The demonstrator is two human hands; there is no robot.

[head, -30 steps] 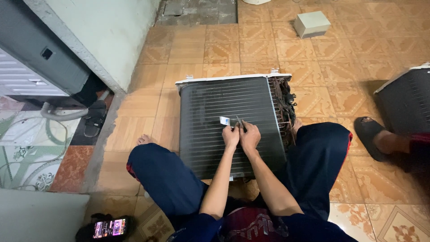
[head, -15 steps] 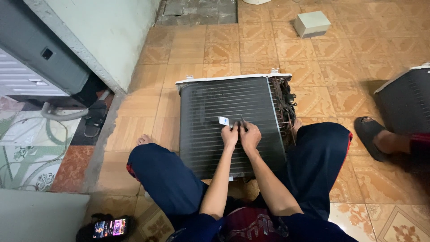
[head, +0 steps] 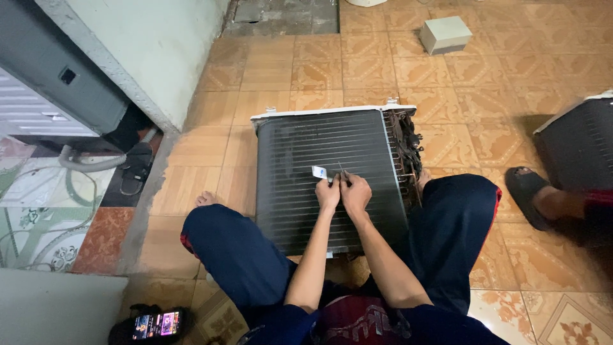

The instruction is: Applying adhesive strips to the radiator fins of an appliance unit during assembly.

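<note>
Since the earlier frame little has been moved: the left hand [head: 327, 193] and right hand [head: 355, 191] are kept pressed together at about 3 o'clock on the finned coil [head: 329, 179], a small white-blue tool [head: 319, 171] and a thin pick [head: 341, 172] being pinched, with most fins judged still unworked.

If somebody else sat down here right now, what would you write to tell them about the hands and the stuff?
Left hand: rests on the dark finned coil, fingers pinching a small white comb-like tool.
Right hand: pressed beside the left, fingers holding a thin metal pick against the fins.
The coil lies flat on the tiled floor between the person's knees, its tube bends on the right side.
Nearby: a second unit at the right edge with another person's sandalled foot, a small box at the top, a phone at bottom left.
How much of the fins is done or left cannot be told.
</note>
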